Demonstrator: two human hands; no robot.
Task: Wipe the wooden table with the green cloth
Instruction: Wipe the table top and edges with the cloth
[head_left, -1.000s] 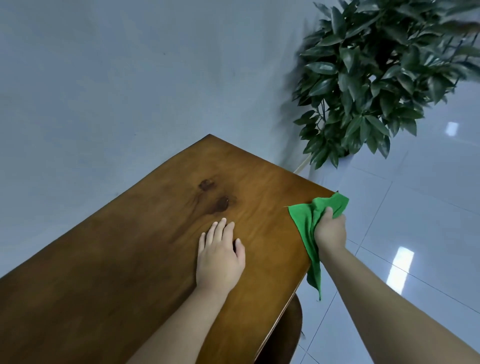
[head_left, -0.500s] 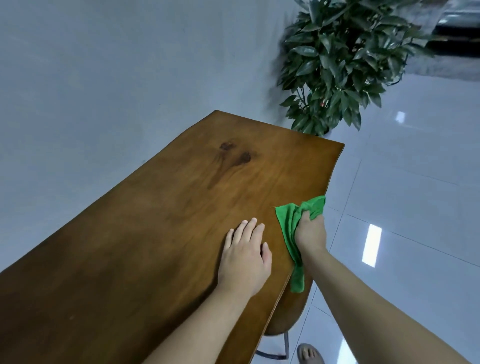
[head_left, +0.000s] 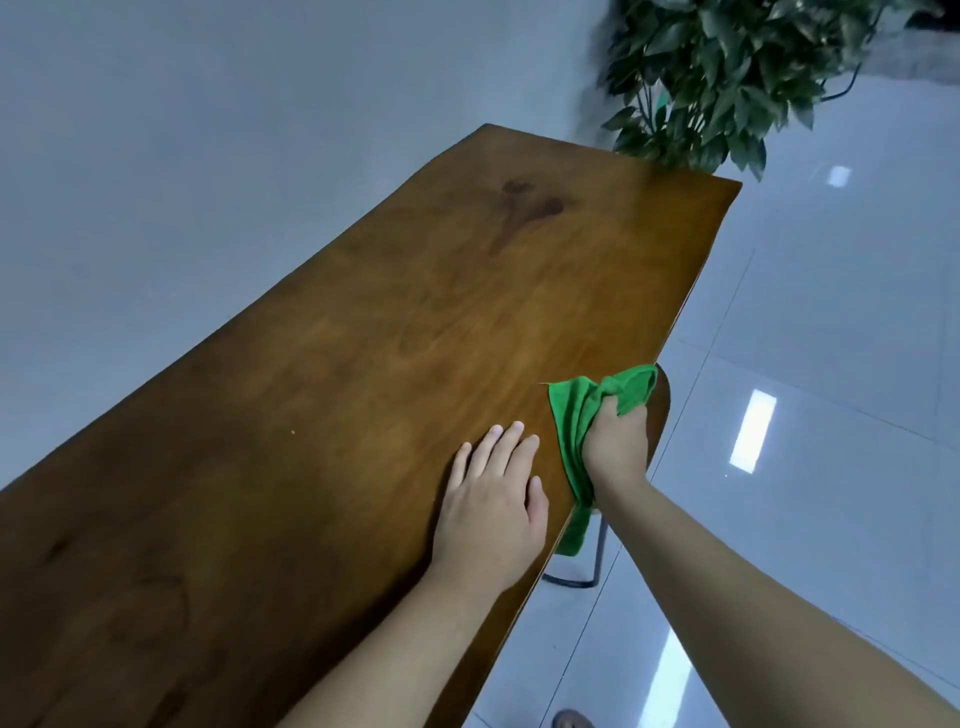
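Soft, even indoor light falls on my wooden table (head_left: 363, 364), which shows a dull sheen near its far end. Bright rectangular glare patches reflect off the glossy floor tiles (head_left: 831, 338). The potted plant (head_left: 727, 78) is motion-blurred, and wide-angle distortion bends straight edges.

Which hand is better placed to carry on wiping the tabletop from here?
The right hand: it grips the green cloth at the wooden table's right edge. The left hand lies flat and empty on the wood, beside it.
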